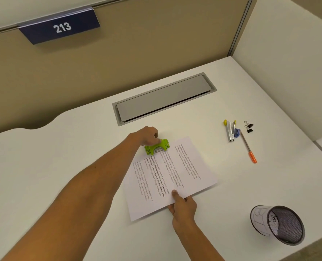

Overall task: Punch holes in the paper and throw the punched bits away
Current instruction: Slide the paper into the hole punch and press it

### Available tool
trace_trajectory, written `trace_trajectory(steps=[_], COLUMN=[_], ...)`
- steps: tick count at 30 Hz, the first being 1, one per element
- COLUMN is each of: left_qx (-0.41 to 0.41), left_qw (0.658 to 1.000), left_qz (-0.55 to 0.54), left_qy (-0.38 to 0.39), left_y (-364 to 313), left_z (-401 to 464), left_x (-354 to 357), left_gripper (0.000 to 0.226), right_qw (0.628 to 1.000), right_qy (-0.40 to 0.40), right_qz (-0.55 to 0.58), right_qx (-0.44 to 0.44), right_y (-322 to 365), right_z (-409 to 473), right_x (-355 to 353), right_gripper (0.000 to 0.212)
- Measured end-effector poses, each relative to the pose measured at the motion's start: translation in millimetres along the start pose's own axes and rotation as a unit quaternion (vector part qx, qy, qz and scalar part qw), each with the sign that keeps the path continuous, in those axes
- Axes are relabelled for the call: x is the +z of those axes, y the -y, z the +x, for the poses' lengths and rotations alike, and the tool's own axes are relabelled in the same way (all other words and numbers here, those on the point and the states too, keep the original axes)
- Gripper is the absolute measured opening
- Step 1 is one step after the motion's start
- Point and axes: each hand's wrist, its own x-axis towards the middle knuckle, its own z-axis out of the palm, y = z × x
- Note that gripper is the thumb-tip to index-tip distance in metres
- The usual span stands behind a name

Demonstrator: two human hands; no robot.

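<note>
A printed sheet of paper [175,176] lies on the white desk [62,166], turned at an angle. A green hole punch [157,147] sits at the paper's far edge, its mouth over that edge. My left hand [149,135] rests on top of the punch's rear and grips it. My right hand [182,204] pinches the paper's near edge, thumb on top. A black mesh cup [286,226] stands at the near right with white paper bits inside.
A grey cable hatch [165,97] is set into the desk behind the punch. To the right lie a stapler [230,129], a blue sharpener [237,132], two binder clips [248,126] and an orange-capped pen [248,149]. Beige partition walls close the back and right.
</note>
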Motion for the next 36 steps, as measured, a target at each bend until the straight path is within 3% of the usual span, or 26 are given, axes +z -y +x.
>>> trace_trajectory(steps=[6, 13, 24, 36], left_qx=[-0.016, -0.024, -0.088, -0.074], left_qw=[0.997, 0.974, 0.975, 0.954], left_qz=[0.058, 0.041, -0.069, -0.037], left_qy=[-0.053, -0.221, -0.194, -0.289], left_y=[-8.0, -27.0, -30.5, -25.3], left_z=[6.7, 21.6, 41.6, 55.0], left_x=[2.4, 9.8, 34.5, 48.9], left_gripper=[0.055, 0.054, 0.074, 0.078], right_qw=[1.000, 1.000, 1.000, 0.999], right_qy=[-0.001, 0.011, 0.025, 0.040], right_qz=[0.000, 0.010, 0.013, -0.029], right_qx=[0.005, 0.005, 0.010, -0.022], right_y=[-1.9, -1.5, -1.9, 7.1], right_z=[-0.9, -0.3, 3.4, 7.0], right_x=[1.5, 1.2, 0.6, 0.8], right_gripper=[0.015, 0.018, 0.023, 0.026])
